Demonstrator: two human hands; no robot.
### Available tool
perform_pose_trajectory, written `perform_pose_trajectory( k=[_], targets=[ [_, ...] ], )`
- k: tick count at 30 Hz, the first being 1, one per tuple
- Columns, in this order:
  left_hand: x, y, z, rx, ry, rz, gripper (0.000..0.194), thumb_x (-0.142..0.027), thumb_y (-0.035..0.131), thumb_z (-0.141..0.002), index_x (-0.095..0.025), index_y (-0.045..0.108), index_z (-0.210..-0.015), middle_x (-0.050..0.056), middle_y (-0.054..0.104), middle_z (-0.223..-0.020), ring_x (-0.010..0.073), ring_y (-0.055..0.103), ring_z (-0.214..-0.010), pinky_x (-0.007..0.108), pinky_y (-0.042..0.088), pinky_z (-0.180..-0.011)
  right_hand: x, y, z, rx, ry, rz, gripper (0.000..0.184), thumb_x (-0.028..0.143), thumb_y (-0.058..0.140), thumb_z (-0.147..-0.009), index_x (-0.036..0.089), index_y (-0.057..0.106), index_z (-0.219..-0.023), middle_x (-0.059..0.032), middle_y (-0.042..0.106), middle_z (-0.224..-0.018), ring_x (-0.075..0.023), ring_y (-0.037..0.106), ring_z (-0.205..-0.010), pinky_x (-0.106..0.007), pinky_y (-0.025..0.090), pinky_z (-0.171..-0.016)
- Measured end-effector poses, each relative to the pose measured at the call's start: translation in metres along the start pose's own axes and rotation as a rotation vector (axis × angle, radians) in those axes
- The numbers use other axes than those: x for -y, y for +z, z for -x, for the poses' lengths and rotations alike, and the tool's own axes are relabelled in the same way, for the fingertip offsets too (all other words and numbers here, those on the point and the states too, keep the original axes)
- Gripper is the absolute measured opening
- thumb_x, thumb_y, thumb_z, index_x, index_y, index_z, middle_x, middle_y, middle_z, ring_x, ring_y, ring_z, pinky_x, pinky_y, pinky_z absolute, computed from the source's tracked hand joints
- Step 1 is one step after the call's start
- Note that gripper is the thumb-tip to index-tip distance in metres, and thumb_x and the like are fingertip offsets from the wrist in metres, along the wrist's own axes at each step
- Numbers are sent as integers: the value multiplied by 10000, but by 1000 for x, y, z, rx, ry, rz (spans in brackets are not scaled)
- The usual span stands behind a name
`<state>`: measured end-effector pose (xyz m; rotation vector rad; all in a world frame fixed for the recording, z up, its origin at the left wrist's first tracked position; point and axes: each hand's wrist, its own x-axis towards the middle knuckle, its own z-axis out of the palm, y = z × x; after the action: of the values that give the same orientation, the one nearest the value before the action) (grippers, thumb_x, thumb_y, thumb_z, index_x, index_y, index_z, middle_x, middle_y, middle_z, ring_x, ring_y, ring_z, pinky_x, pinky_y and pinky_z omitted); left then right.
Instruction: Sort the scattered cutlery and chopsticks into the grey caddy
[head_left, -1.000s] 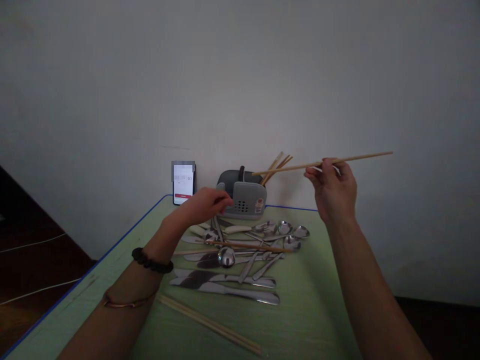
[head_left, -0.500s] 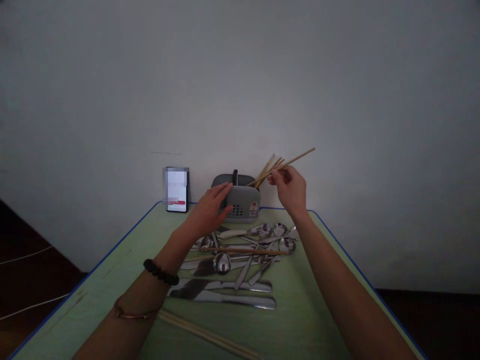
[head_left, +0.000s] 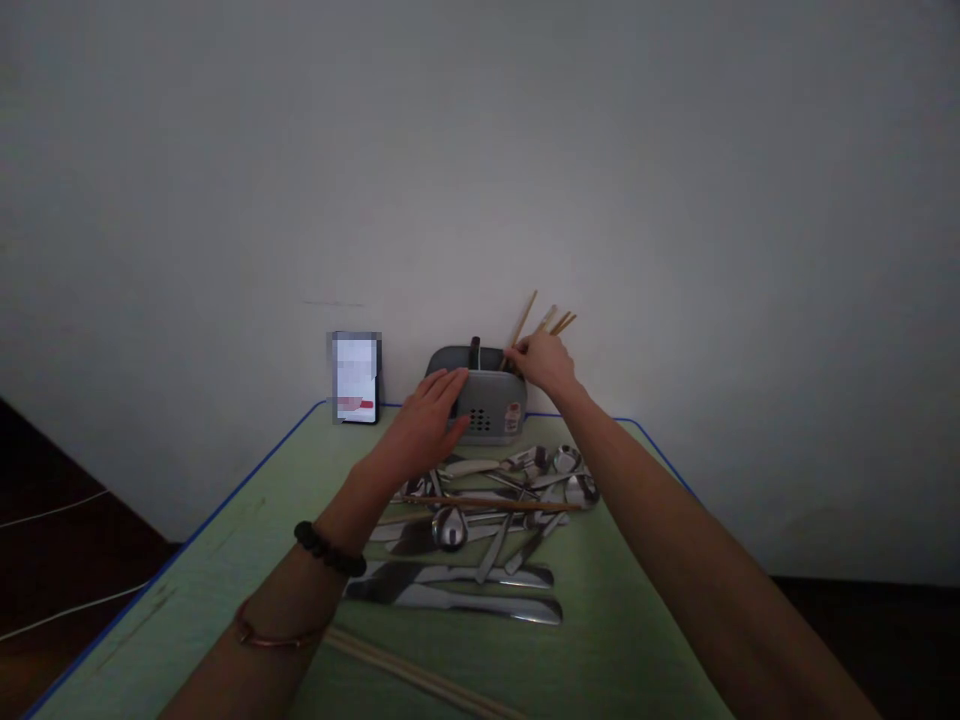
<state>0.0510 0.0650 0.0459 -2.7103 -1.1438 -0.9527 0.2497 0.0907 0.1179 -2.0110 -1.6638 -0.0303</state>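
A grey cutlery holder [head_left: 491,402] stands at the far end of the green table [head_left: 630,620], against the wall. My left hand [head_left: 424,425] rests flat on the holder's left front, fingers stretched out. My right hand [head_left: 541,362] is at the holder's top right, fingers pinched on a wooden chopstick [head_left: 523,320] that stands steeply in the holder. Other chopsticks [head_left: 559,322] lean out of the same compartment. A dark handle [head_left: 474,352] sticks up from the holder's middle.
Several spoons [head_left: 566,460], knives [head_left: 465,600] and one brown chopstick [head_left: 495,503] lie in a heap in front of the holder. Pale chopsticks [head_left: 420,675] lie near the front edge. A lit phone [head_left: 355,378] leans on the wall at the back left corner.
My right hand has carried the chopstick left and down from mid-air and turned it upright into the holder. My left hand has moved forward onto the holder's side.
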Motion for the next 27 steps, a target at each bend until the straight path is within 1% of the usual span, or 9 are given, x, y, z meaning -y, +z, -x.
perform_pose_trajectory(
  k=[4,7,10,13,17,20,22,24,27],
  targets=[
    [0,-1,1,-4,17,16,566,-264,460,-869,-112,314,-1395,133,409,-1417,272,306,-1333,461,307,-1097,1,-4,7,-93,-14,88,308,434,541,-829,167,690,-864,-140,690,-927,-257,631,-876,-323,445,-699],
    [-1,-2,1,9,10,18,579,-250,464,-859,-92,312,-1395,138,391,-1433,274,279,-1350,451,294,-1110,-8,-4,27,-200,-70,1,371,462,440,-872,179,658,-772,-82,683,-790,-192,603,-733,-267,383,-611],
    [0,-3,2,31,10,18,586,-249,460,-858,-80,306,-1397,143,379,-1441,274,276,-1353,448,294,-1111,-22,-2,56,-163,-129,-109,402,464,420,-875,174,605,-666,-32,623,-636,-138,523,-593,-246,316,-546],
    [1,-4,2,53,19,4,600,-259,462,-856,-73,294,-1401,155,371,-1443,279,272,-1357,455,275,-1119,-32,-4,82,16,-224,-159,400,450,432,-867,168,569,-619,-7,568,-578,-115,468,-546,-236,291,-528],
    [-2,-5,4,83,12,3,621,-256,464,-854,-74,262,-1412,174,316,-1468,278,223,-1384,462,257,-1124,-34,-13,102,449,-392,-120,320,399,461,-858,163,602,-693,-12,606,-633,-114,491,-563,-223,312,-528],
    [-7,-12,6,78,2,-4,605,-264,482,-848,-91,297,-1398,184,226,-1502,287,188,-1396,471,249,-1122,-31,-12,109,729,-426,-28,230,376,537,-817,180,654,-838,-42,682,-801,-142,578,-668,-222,357,-558],
    [-10,-21,8,82,3,-9,582,-285,500,-845,-107,346,-1377,179,213,-1506,295,197,-1393,468,254,-1117,-28,-5,113,795,-407,54,229,347,619,-760,192,666,-923,-59,697,-908,-167,612,-755,-226,381,-585],
    [-11,-33,10,155,18,17,545,-312,505,-847,-130,399,-1350,166,299,-1475,284,280,-1363,448,290,-1099,-23,3,117,807,-393,123,276,304,684,-699,189,670,-950,-70,699,-941,-186,625,-798,-231,392,-596],
    [-11,-49,15,446,-8,90,484,-375,529,-833,-170,502,-1270,131,528,-1321,261,504,-1201,387,412,-989,-15,13,121,815,-427,187,240,226,693,-669,188,685,-905,-66,704,-903,-186,633,-790,-228,391,-593]
  ],
)
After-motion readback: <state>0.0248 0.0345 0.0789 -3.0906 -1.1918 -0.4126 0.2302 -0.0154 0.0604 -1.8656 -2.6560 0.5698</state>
